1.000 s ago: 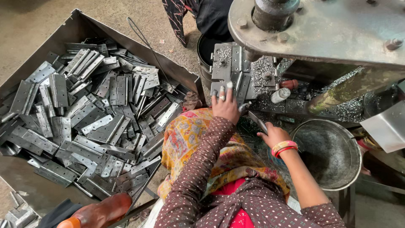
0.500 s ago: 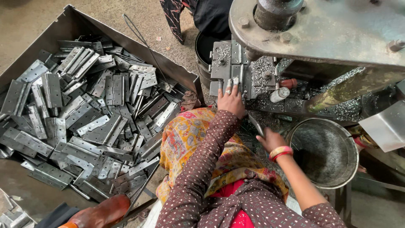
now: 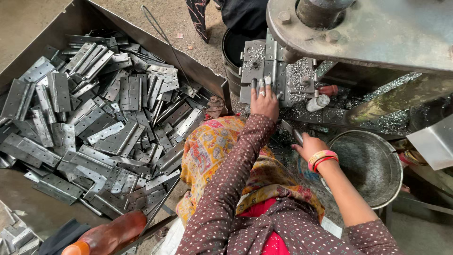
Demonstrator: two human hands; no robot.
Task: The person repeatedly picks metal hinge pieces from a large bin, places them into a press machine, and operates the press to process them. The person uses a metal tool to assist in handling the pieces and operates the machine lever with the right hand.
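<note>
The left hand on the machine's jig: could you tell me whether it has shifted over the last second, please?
Barely. The left hand stays pressed on the hinge plate in the jig, its fingers only slightly further up toward the press head; the whole view has drifted too.

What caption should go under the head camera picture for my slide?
A person's left hand presses a metal hinge on a machine; the right hand holds another piece beside a tray of hinges.

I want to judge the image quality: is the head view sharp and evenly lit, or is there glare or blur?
Head view: soft daylight, no hard shadows; the hinges in the tray are sharp with mild sheen; the left hand on the hinge in the machine is crisp; the round pan looks dim.
</note>
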